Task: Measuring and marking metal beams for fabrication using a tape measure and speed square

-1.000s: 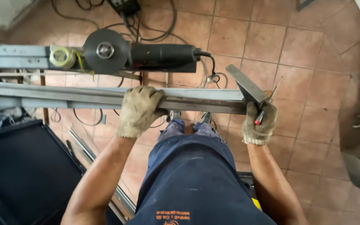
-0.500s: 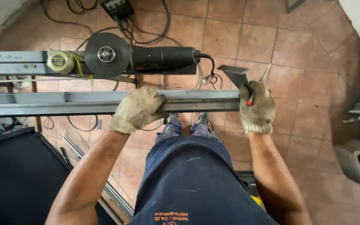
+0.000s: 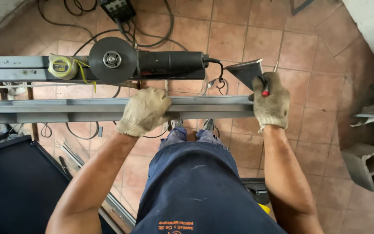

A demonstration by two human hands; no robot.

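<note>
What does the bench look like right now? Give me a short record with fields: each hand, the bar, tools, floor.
left hand: gloved left hand gripping the long grey metal bar, fingers curled over its top
right hand: gloved right hand at the bar's end, holding a metal square and a red-tipped marker
bar: lies level, left to right
tools: angle grinder and yellow tape measure on the rail behind
floor: terracotta tiles, black cables, concrete block
</note>
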